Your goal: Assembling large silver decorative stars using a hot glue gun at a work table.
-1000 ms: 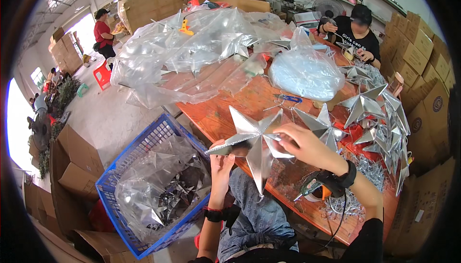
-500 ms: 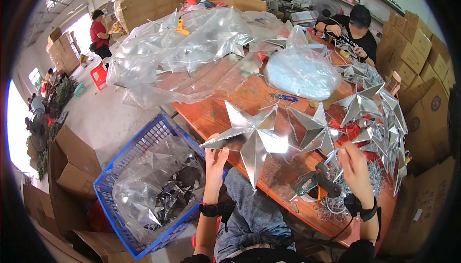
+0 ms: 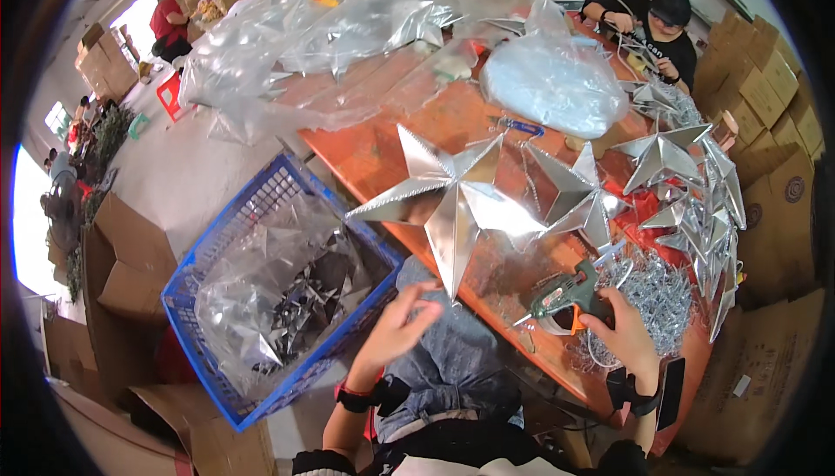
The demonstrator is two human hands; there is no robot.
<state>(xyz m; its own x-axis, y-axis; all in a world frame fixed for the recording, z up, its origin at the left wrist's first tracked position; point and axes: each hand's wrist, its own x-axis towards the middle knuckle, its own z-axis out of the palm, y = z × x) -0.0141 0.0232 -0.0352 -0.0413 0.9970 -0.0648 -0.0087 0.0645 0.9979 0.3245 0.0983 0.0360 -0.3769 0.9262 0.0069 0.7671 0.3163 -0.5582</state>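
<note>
A large silver five-pointed star [image 3: 452,189] lies at the table's near edge, one point hanging over the edge toward me. My left hand [image 3: 402,330] is off the star, just left of that low point, holding nothing, its fingers loosely apart. My right hand [image 3: 624,337] closes round the handle of a dark green hot glue gun [image 3: 561,292] with an orange trigger, its nozzle facing left. Under and behind my right hand spreads a heap of thin silver tinsel-like strands [image 3: 657,302]. A second silver star [image 3: 570,189] lies right beside the first.
Several silver stars [image 3: 696,215] are piled at the right. Blue-handled cutter [image 3: 520,126] and a clear bag with pale-blue contents [image 3: 557,85] lie farther back. A blue basket [image 3: 198,254] of wrapped star pieces stands at left. A co-worker [image 3: 657,33] sits at the far right.
My left hand has let go of the star's left point and drawn back toward me. My right hand has come down from behind the glue gun onto its handle. The view has tilted down slightly.
</note>
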